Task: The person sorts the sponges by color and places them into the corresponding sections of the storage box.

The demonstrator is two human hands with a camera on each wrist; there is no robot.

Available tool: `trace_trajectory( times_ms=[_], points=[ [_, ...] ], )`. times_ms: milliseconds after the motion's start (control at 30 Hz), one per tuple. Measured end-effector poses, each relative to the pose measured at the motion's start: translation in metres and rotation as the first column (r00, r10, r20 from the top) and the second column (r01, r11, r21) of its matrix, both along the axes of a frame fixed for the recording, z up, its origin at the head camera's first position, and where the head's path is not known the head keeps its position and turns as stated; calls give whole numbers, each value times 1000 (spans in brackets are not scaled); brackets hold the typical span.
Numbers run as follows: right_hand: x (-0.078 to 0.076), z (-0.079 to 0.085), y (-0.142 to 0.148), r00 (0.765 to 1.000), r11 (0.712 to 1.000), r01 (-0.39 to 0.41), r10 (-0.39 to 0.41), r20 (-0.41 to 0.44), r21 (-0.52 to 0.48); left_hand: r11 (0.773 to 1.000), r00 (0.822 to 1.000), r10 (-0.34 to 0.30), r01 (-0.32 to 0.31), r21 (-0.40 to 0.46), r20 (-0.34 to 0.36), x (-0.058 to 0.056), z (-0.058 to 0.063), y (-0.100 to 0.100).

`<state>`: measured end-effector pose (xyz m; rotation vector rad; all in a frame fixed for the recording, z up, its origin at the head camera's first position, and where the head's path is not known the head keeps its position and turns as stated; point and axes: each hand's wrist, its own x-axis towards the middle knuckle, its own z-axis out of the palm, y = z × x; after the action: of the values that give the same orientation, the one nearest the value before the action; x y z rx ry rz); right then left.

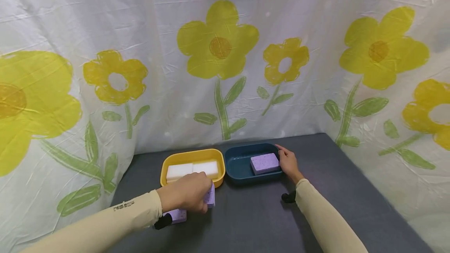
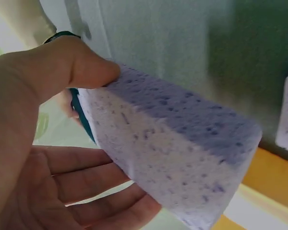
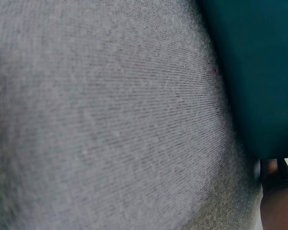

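Observation:
My left hand (image 1: 191, 191) pinches a purple speckled sponge (image 2: 168, 139) between thumb and fingers, just in front of the yellow container (image 1: 222, 167). Most of that sponge hides behind the hand in the head view, but the left wrist view shows its broad face and one edge. With my right hand (image 1: 290, 164) I hold the right end of a dark blue container (image 1: 239, 179). Inside it, against the right side, lies another purple sponge (image 1: 265, 163). A further purple sponge (image 1: 178, 216) lies on the table below my left wrist, partly covered.
Two white sponges (image 1: 205, 169) lie side by side in the yellow container, which stands left of the blue one. The grey table (image 1: 253, 221) ends at a white curtain (image 1: 161, 108) printed with yellow flowers, hanging behind and at both sides.

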<state>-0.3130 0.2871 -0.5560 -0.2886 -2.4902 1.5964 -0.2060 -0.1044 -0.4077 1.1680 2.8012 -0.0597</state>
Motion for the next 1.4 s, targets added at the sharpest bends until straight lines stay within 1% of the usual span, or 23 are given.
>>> trace_trajectory(
  times_ms=[133,300,433,567,733,933,1000,1167,1233,1400],
  points=[
    [1,1,-1,1000,1000,-4,4,21,3,1000,1000,1,-1,20,-18,-11,1,14],
    [0,1,-1,1000,1000,2,-3,7,5,996,1000,-4,5,91,-18,-29,5,31],
    [-1,0,-1,1000,1000,5,-5,-3,2,992,1000,-7,5,123,11,-42,6,43],
    [-1,-1,-2,1000,1000,1,-2,4,5,992,1000,9,-13,122,26,-53,5,53],
    [-2,0,0,1000,1000,7,-7,-1,6,992,1000,21,-23,124,18,-68,1,65],
    [-2,-1,0,1000,1000,12,-12,-1,11,995,1000,2,0,103,-21,-84,-5,81],
    [-1,-1,0,1000,1000,10,-10,0,13,995,1000,4,-1,98,-30,-88,-6,86],
    [-1,-1,0,1000,1000,14,-14,-4,9,995,999,45,-43,90,-21,-97,-11,101],
    [-1,-1,1,1000,1000,16,-16,-3,3,996,998,56,-54,72,-23,-99,-13,106],
    [-1,-1,1,1000,1000,8,-8,1,0,998,997,59,-58,7,-58,-104,-21,118]
  ],
)
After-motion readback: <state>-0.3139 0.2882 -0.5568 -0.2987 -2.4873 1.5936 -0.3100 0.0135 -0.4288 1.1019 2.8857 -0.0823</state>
